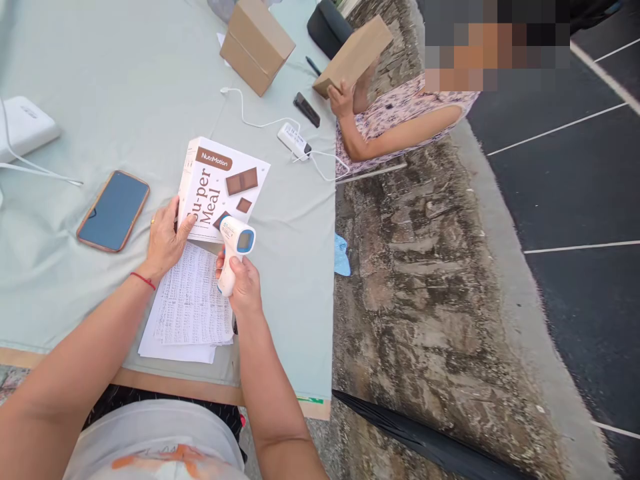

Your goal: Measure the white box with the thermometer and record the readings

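My left hand (167, 233) grips the lower left edge of a white and brown NutriMotion box (210, 183), thumb on its front. The box stands tilted, with chocolate squares printed on its face. In my right hand (243, 283) is a white and blue infrared thermometer (233, 250), fingers wrapped round its handle. Its small screen faces me, and its head overlaps the box's lower right corner. Printed paper sheets (193, 307) lie on the table below both hands. Left of my left hand rests a smartphone (114, 211) with a dark screen.
A pale green cloth covers the table (125, 80). A cardboard box (257, 47) stands at the back. Near it lie a black object (307, 109) and a white adapter (294, 141) with cables. A white device (30, 127) sits left. Across the right corner, another person's hand (341, 100) holds a cardboard box (355, 57).
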{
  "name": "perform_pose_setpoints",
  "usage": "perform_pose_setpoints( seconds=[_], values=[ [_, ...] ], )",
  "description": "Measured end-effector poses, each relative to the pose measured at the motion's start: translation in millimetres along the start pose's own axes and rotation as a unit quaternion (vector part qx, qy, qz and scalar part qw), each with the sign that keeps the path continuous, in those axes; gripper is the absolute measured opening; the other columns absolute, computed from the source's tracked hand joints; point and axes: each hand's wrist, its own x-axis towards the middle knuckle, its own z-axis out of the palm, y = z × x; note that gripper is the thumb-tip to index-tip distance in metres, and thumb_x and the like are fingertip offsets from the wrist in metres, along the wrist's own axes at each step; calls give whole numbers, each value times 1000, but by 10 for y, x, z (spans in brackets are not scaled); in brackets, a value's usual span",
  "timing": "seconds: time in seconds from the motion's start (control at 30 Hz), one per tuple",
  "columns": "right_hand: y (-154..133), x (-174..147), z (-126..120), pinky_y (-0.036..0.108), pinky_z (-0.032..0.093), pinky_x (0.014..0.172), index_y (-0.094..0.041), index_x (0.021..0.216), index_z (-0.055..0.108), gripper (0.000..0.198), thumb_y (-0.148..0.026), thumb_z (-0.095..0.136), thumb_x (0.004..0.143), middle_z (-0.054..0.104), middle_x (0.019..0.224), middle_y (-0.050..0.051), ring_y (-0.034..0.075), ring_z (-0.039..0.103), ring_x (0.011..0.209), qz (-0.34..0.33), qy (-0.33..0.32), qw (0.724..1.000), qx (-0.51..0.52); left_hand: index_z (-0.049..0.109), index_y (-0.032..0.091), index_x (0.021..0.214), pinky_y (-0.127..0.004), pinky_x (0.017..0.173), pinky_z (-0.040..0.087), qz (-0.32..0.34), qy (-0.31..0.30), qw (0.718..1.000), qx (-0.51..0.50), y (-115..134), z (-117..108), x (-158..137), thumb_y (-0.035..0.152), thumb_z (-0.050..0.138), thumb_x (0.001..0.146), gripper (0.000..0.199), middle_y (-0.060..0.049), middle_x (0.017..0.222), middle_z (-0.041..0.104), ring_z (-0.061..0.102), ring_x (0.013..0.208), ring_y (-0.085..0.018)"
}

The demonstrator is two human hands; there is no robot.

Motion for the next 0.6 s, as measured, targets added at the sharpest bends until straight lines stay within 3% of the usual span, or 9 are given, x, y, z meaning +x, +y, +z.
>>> perform_pose_setpoints(
  seconds=[0.6],
  values=[
    [-32, -18, 85, 28, 42, 57, -20, 93, 67, 44, -54, 74, 65, 63, 78, 1, 14, 53, 68, 21, 12, 1000, 16, 50, 24, 143, -53, 102, 46, 4, -43, 999, -18, 51, -65, 3, 69, 50, 95, 66, -10, 116, 68, 58, 114, -32]
  ],
)
